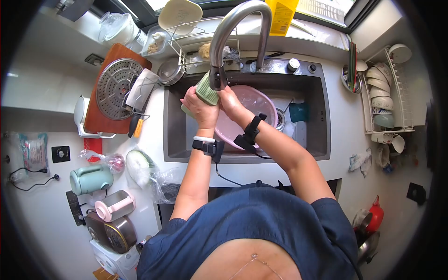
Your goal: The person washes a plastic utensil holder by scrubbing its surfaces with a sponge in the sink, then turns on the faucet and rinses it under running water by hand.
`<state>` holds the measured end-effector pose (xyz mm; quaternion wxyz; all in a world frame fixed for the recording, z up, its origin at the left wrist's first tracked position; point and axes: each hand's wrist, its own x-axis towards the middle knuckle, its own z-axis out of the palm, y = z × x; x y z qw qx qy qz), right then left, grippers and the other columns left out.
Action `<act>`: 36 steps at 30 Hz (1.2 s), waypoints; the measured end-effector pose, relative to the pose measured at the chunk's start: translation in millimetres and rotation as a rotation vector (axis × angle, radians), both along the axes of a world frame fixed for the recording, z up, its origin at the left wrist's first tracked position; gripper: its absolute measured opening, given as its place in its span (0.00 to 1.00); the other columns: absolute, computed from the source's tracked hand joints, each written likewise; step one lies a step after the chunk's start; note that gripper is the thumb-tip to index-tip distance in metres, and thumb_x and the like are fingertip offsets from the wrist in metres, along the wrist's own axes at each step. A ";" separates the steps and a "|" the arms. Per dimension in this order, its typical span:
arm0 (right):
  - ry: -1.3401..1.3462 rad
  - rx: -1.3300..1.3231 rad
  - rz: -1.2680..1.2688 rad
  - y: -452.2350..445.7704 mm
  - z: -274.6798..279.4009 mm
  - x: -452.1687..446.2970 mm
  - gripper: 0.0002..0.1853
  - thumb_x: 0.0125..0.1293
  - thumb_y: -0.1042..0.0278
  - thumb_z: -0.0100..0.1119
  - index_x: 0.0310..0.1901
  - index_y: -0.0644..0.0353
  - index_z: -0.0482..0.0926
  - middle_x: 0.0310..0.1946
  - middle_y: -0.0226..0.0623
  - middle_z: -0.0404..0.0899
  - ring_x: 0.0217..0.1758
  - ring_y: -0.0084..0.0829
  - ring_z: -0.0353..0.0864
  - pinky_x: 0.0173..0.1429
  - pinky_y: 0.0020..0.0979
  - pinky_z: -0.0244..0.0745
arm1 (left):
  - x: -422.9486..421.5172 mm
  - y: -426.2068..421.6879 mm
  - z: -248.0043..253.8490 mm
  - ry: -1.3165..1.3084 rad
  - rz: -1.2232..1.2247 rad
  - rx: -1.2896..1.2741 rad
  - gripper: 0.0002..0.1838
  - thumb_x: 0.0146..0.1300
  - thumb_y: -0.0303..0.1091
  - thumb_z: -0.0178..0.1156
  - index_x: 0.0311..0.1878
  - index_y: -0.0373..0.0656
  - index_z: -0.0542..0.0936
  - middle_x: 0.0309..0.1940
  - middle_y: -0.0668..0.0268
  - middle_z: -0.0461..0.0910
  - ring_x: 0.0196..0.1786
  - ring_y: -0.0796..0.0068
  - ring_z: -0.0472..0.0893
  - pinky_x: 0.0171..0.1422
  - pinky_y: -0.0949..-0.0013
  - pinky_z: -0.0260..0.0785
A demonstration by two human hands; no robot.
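A light green plastic piece with rows of slots is held under the spout of the steel faucet. My left hand is wrapped around its lower left side. A second light green edge shows below that hand; whether it is part of the same piece I cannot tell. My right hand grips the piece from the right, its fingertips partly hidden by the faucet head. Both hands are over the sink, above a pink basin.
A teal item lies right of the basin, near the drain. Left of the sink are a cutting board with a round steamer plate, and a wrapped vegetable. A rack of bowls stands at right.
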<state>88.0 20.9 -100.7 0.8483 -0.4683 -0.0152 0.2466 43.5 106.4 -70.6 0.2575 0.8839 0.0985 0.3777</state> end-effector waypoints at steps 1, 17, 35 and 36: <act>-0.001 -0.005 -0.006 -5.0 -3.0 0.1 0.22 0.64 0.66 0.47 0.60 0.59 0.63 0.44 0.37 0.75 0.42 0.26 0.78 0.44 0.29 0.76 | 3.6 -1.0 -2.9 0.046 0.022 -0.070 0.40 0.35 0.40 0.75 0.52 0.40 0.65 0.45 0.57 0.73 0.52 0.56 0.70 0.60 0.51 0.54; 0.071 -0.373 -0.319 -81.0 6.4 8.3 0.38 0.53 0.60 0.69 0.61 0.64 0.59 0.51 0.38 0.74 0.48 0.28 0.76 0.50 0.29 0.72 | 48.6 -2.1 -33.9 0.274 -0.487 -0.641 0.47 0.29 0.28 0.79 0.57 0.39 0.65 0.49 0.62 0.75 0.51 0.70 0.76 0.57 0.69 0.70; -0.175 -0.588 -0.215 -94.1 18.4 4.5 0.39 0.53 0.52 0.69 0.58 0.67 0.61 0.50 0.43 0.73 0.51 0.29 0.73 0.58 0.30 0.67 | 28.8 6.7 -13.3 0.549 -0.734 -1.081 0.25 0.54 0.24 0.65 0.57 0.41 0.71 0.47 0.67 0.78 0.49 0.78 0.75 0.54 0.73 0.68; -0.165 -0.561 -0.188 -91.8 21.0 6.1 0.39 0.52 0.51 0.69 0.57 0.68 0.61 0.49 0.45 0.74 0.51 0.31 0.74 0.56 0.30 0.69 | 26.9 5.4 -16.1 0.507 -0.674 -0.923 0.25 0.59 0.30 0.63 0.60 0.40 0.69 0.48 0.66 0.77 0.50 0.78 0.74 0.55 0.74 0.66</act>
